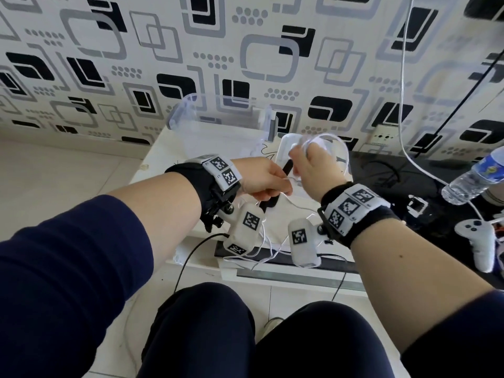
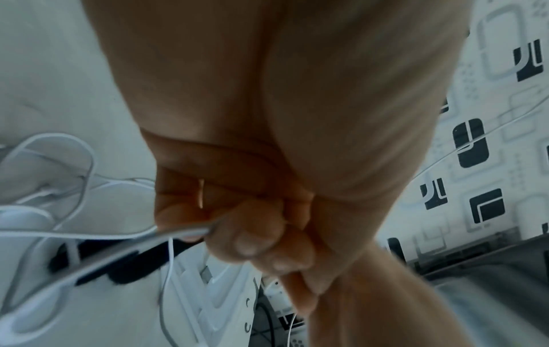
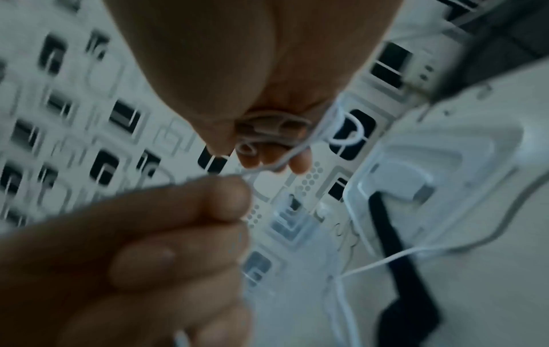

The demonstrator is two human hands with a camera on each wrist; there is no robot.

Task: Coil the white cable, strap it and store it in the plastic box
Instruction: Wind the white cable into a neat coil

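The right hand point(image 1: 308, 166) is raised above the table point(image 1: 152, 159) with its fingers point(image 3: 300, 159) curled around several gathered loops of the white cable point(image 1: 335, 148), so the turns stay stacked while more is added. The left hand point(image 1: 261, 181) sits just beside it, fingers point(image 2: 252, 237) pinched narrow on the cable's running length to feed it under light tension. The uncoiled remainder trails down over the table edge (coiling is judged only partly done). A black strap point(image 1: 272, 192) lies on the table beneath the hands, within reach for binding. The plastic box point(image 1: 218, 126) stands open behind, near the wall, with its lid point(image 1: 289, 156) beside it, ready to receive the bundle.
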